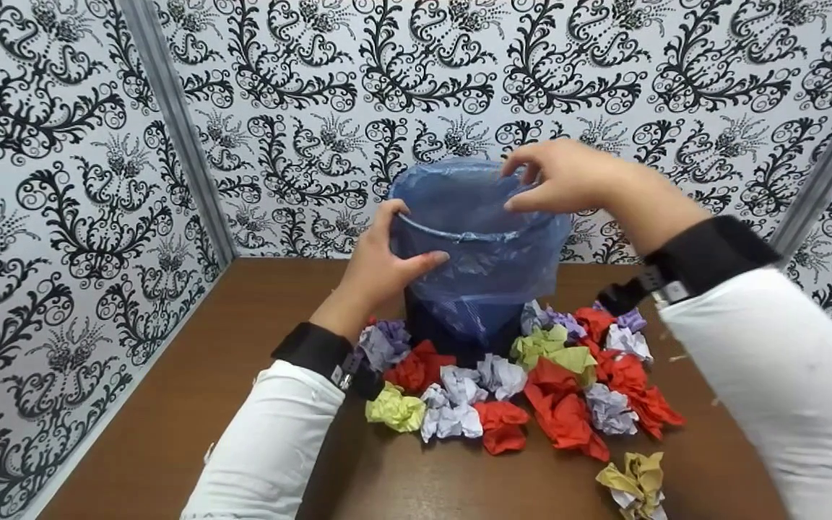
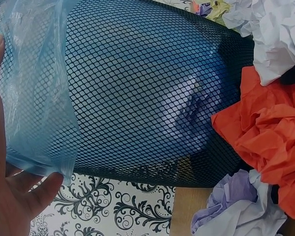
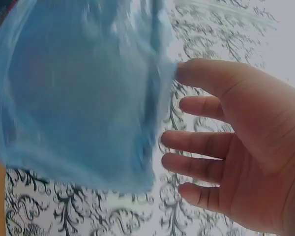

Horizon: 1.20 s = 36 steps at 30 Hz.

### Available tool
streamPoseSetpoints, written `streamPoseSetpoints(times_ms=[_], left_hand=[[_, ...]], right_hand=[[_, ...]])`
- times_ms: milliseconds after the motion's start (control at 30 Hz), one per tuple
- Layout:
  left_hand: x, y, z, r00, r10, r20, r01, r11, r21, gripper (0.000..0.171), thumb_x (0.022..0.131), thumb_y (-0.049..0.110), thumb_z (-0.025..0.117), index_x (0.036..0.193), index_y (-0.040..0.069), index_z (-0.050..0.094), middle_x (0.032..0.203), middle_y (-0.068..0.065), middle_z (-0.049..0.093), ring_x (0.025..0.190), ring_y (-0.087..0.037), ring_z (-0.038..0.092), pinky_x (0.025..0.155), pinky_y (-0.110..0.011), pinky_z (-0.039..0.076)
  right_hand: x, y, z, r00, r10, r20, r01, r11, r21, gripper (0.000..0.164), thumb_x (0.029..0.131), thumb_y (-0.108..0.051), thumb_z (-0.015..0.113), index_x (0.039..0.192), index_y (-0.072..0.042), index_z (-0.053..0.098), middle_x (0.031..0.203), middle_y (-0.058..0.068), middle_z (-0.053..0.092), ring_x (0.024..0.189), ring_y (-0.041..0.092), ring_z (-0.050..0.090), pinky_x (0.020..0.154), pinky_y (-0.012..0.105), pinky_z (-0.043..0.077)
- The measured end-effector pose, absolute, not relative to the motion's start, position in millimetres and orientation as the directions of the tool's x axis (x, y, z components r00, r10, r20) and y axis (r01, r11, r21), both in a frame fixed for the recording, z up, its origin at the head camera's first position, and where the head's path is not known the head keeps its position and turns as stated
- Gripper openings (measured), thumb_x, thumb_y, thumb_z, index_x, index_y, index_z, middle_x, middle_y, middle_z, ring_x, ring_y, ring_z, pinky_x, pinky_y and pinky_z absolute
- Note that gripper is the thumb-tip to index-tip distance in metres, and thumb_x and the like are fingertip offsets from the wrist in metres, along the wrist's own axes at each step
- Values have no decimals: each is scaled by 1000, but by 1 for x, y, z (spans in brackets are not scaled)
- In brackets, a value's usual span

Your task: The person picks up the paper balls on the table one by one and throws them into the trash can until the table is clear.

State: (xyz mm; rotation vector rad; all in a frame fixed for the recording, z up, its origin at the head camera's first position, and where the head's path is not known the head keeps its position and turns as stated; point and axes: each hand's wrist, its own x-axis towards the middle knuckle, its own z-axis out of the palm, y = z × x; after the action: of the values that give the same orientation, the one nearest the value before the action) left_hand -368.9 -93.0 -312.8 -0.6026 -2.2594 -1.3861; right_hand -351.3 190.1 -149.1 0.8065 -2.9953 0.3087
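A black mesh wastebasket (image 2: 137, 88) stands on the table, lined with a blue plastic bag (image 1: 481, 263) folded over its rim. My left hand (image 1: 387, 263) grips the basket's left side at the rim, with the thumb against the bag's front. Over the right part of the opening is my right hand (image 1: 568, 177), its fingers loosely bent and holding nothing. In the right wrist view its fingertips (image 3: 189, 71) are right at the bag's edge. Through the mesh, a pale crumpled paper (image 2: 184, 105) shows low inside the basket.
Crumpled paper balls in several colours crowd the basket's base, among them a red ball (image 1: 564, 412), a yellow-green ball (image 1: 396, 408) and a white ball (image 1: 503, 377). A tan ball (image 1: 633, 482) lies nearer the front of the brown table (image 1: 199, 347). Patterned walls (image 1: 300, 130) enclose the back and sides.
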Motion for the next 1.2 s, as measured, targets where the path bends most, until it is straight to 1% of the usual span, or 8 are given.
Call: streamPoseSetpoints(times_ms=[233, 333, 433, 567, 667, 867, 1100, 1200], left_hand=[[-369, -92, -312, -829, 139, 541, 546, 408, 731, 86, 65, 61, 91, 131, 26, 46, 117, 1, 65, 103, -20, 68, 88, -36, 60], [-369, -93, -312, -833, 136, 536, 538, 422, 730, 88, 64, 64, 89, 131, 27, 46, 117, 3, 65, 103, -18, 68, 88, -35, 60], [-369, -93, -312, -835, 135, 534, 534, 431, 727, 90, 63, 66, 89, 132, 28, 45, 118, 4, 65, 104, -17, 68, 89, -36, 60], [-368, -93, -312, -837, 136, 530, 531, 435, 727, 91, 63, 67, 88, 133, 28, 45, 120, 3, 64, 105, -18, 68, 90, -38, 59], [-367, -93, -312, -840, 138, 525, 528, 431, 732, 92, 63, 67, 88, 133, 28, 44, 121, 3, 65, 106, -17, 68, 91, -37, 59], [-368, -92, -314, -835, 127, 536, 535, 416, 735, 90, 66, 64, 89, 134, 28, 43, 120, 2, 66, 105, -18, 68, 91, -38, 59], [-369, -91, -316, -836, 124, 534, 533, 412, 739, 91, 67, 62, 89, 137, 27, 41, 123, -2, 64, 106, -21, 68, 92, -41, 59], [-368, -91, -316, -841, 130, 525, 528, 405, 746, 92, 66, 63, 89, 137, 29, 40, 124, 0, 64, 107, -20, 67, 92, -39, 59]], right_hand=[[-356, 244, -152, -893, -413, 180, -447, 860, -246, 54, 98, -46, 65, 139, -12, 56, 138, 20, 60, 124, 40, 59, 104, 62, 49], [-363, 268, -159, -901, -378, 213, -427, 863, -272, 48, 102, -38, 58, 138, -8, 55, 136, 22, 60, 122, 42, 59, 102, 63, 49], [-371, 291, -171, -913, -341, 223, -396, 873, -284, 47, 103, -35, 55, 139, -5, 54, 135, 24, 60, 120, 44, 58, 101, 65, 48], [-385, 320, -194, -940, -291, 179, -333, 901, -280, 56, 102, -44, 57, 141, -4, 52, 137, 28, 56, 121, 48, 55, 101, 68, 46], [-393, 337, -216, -954, -268, 136, -296, 913, -280, 59, 100, -44, 62, 141, -4, 52, 138, 31, 54, 120, 50, 55, 99, 70, 46], [-406, 358, -269, -963, -263, 56, -268, 922, -281, 59, 93, -37, 72, 138, -3, 55, 132, 36, 55, 110, 48, 59, 89, 65, 52], [-411, 367, -326, -959, -282, -34, -258, 914, -313, 61, 90, -27, 74, 139, 4, 54, 138, 37, 55, 121, 54, 56, 98, 68, 48], [-410, 368, -344, -962, -254, -98, -201, 906, -372, 66, 90, -27, 74, 143, 4, 50, 143, 36, 52, 123, 53, 56, 99, 67, 49]])
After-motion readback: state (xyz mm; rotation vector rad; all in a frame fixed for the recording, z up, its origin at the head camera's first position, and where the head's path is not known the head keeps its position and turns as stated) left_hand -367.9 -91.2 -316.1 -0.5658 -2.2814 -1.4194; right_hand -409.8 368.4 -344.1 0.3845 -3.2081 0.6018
